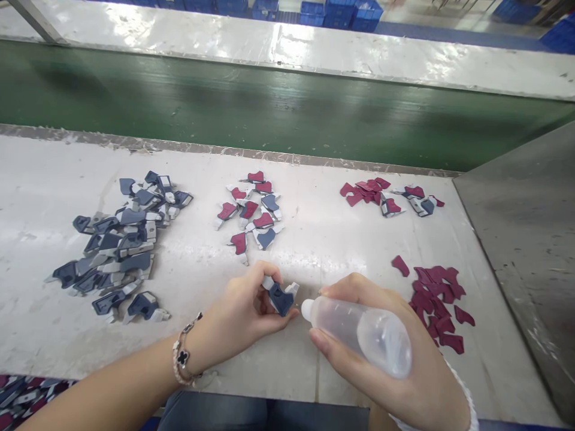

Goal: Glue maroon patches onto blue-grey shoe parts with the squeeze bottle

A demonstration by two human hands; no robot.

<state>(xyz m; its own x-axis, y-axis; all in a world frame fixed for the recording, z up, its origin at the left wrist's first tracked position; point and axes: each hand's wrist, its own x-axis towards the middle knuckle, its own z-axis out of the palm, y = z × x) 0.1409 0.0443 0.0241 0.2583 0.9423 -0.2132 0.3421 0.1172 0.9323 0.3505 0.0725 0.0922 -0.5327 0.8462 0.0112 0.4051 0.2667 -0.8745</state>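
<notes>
Right hand (386, 353) grips a clear squeeze bottle (359, 332), nozzle just beside the navy-and-grey piece (281, 296) pinched in the left hand (242, 311) above the bench (314, 251).

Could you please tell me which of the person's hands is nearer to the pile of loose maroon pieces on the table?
Right. The right hand, holding a clear squeeze bottle, sits just beside the maroon pile; the left hand is farther away.

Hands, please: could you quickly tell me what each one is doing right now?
Left hand: closed on a navy-and-grey piece.
Right hand: closed around a clear squeeze bottle.
</notes>
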